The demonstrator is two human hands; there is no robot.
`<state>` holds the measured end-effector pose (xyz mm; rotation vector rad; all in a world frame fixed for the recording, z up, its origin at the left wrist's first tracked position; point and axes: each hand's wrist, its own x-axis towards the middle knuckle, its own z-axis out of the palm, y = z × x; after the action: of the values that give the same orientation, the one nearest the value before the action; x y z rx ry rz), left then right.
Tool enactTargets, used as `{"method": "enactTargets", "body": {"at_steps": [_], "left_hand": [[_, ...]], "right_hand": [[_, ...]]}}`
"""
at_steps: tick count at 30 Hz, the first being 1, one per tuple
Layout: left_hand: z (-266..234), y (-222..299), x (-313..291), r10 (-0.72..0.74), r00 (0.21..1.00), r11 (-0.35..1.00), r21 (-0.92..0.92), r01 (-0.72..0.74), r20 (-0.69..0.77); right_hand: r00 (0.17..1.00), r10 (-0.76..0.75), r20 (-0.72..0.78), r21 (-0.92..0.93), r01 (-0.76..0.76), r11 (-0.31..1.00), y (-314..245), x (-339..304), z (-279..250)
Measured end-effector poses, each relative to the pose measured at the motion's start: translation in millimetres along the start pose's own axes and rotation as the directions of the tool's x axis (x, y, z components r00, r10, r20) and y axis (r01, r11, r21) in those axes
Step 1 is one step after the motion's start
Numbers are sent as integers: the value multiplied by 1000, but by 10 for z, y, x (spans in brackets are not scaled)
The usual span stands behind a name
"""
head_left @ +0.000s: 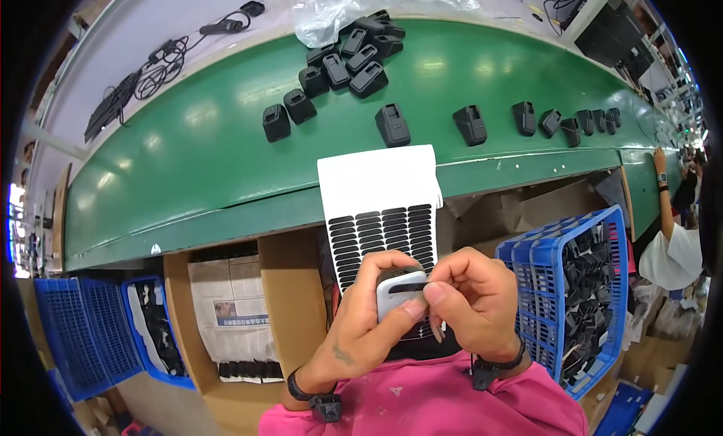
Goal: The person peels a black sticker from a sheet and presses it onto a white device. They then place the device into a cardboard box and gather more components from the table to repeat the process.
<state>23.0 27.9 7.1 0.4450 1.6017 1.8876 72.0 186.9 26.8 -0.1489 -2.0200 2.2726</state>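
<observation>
My left hand (358, 334) is closed around a small light-grey device (389, 302) with rounded corners, held upright in front of my body. A black oval strip (407, 288) lies across the upper part of its face. At the strip's right end, my right hand (482, 304) pinches with thumb and forefinger; it looks like a sticker, one end in those fingertips. Behind both hands, a white sheet (376, 180) with rows of black oval stickers (382, 229) hangs over the bench edge toward my lap.
On the green bench (203, 161) stand black charger-like docks (393, 125), some piled by a clear plastic bag (316, 25). Blue crates (538, 285) flank me, the right one full of black parts. A cardboard box (290, 300) is at left. Another person's arm (666, 202) rests far right.
</observation>
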Motion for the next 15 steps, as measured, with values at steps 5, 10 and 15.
{"method": "enactTargets", "body": {"at_steps": [5,10,15], "left_hand": [[-12,13,-6,-58,998,998,4,58,33],[-20,50,13,-109,992,994,26,108,56],[-15,52,12,-43,999,994,101,40,29]], "right_hand": [[1000,-6,22,-48,7,999,-21,-7,-26],[999,-5,33,-80,8,997,-7,-2,-60],[1000,7,29,-98,-5,995,-14,10,-52]]}}
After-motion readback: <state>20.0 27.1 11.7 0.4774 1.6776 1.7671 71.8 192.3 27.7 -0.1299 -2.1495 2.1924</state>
